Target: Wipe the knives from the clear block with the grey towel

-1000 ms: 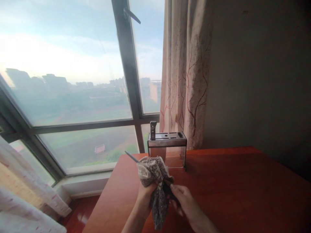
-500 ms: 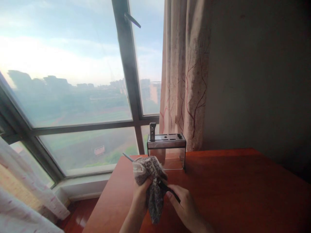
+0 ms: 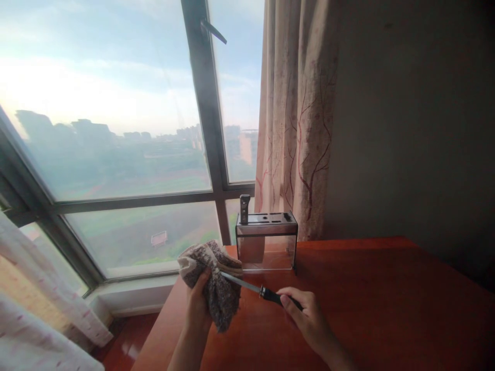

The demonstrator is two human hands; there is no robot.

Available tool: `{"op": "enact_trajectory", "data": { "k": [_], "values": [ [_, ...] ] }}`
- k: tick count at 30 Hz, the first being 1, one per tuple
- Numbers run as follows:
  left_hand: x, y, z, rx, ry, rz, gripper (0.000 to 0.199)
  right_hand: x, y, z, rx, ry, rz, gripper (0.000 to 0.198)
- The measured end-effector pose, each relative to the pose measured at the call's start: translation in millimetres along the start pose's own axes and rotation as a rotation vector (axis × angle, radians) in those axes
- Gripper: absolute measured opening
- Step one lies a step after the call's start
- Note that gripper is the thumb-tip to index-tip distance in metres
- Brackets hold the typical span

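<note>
A brown-and-white fluffy cloth (image 3: pixel 224 301) is bunched in my left hand (image 3: pixel 199 299), whose fingers are closed around it. My right hand (image 3: pixel 305 312) grips the black handle of a sharpening steel (image 3: pixel 247 284), a slim metal rod with a collar at the handle. The rod points left and its far end is tucked in the cloth, so the tip is hidden. Behind the cloth, on the table, stands a clear-sided knife block (image 3: pixel 266 252) with a slotted top. One knife (image 3: pixel 244 208) with a black riveted handle is upright in its left end.
The reddish-brown wooden table (image 3: pixel 367 299) spreads out to the right, its left edge near my left forearm. Beyond it are a large window (image 3: pixel 131 207) with a grey frame and a patterned curtain (image 3: pixel 301 129). Another curtain (image 3: pixel 38 319) hangs at lower left.
My left hand and the cloth have moved left, while my right hand has shifted right. More of the rod now shows between them, and its tip no longer sticks out past the cloth.
</note>
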State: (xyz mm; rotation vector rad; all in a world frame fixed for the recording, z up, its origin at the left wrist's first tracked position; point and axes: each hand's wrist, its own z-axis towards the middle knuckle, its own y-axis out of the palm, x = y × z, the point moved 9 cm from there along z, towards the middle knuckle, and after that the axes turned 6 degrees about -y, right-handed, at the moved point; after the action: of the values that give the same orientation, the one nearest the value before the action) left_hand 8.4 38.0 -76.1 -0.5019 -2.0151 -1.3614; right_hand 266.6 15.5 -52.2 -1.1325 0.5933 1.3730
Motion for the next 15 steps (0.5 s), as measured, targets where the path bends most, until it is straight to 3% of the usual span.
{"op": "enact_trajectory", "data": {
  "k": [5,9,12,15],
  "values": [
    [-13,5,-4,-0.011,-0.060,-0.025,0.029,18,1,-2,0.061,0.144,0.125,0.049],
    [-40,15,-12,-0.070,-0.172,0.032,0.027,35,13,-7,0.096,0.264,0.226,0.055],
    [-69,27,-22,-0.165,-0.282,0.098,0.036,42,26,-10,0.113,0.306,0.290,0.057],
    [-84,34,-29,-0.211,-0.286,0.163,0.048,44,35,-12,0.133,0.329,0.343,0.059]
  ]
}}
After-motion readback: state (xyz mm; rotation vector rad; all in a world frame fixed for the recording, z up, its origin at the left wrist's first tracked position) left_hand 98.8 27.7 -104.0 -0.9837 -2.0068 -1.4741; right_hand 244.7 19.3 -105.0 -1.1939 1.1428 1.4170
